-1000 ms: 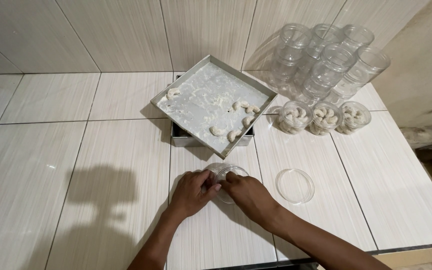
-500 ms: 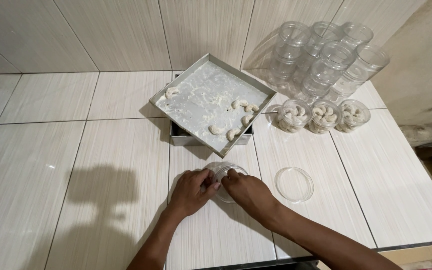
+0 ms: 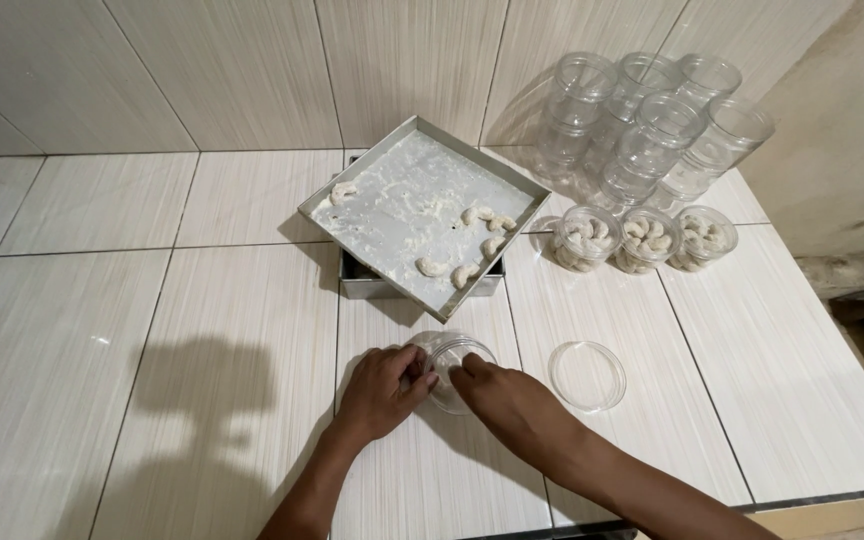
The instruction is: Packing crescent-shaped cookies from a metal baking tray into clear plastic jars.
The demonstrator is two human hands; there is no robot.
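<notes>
Fingers of your left hand (image 3: pixel 384 388) and right hand (image 3: pixel 508 400) curl narrowly around a small clear jar (image 3: pixel 452 368) lying on its side low in the middle of the frame, gripping it from both sides. Just right of it, a clear round lid (image 3: pixel 587 375) lies flat on the white tiled surface (image 3: pixel 152 330). Above, a tilted metal tray (image 3: pixel 407 215) holds a few crescent cookies (image 3: pixel 482 217); three filled jars (image 3: pixel 647 240) sit right of it, empty stacked jars (image 3: pixel 652 120) at upper right.

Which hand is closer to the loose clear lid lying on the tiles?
Right. The right hand sits just left of the clear lid; the left hand is farther left, beyond the small jar.
</notes>
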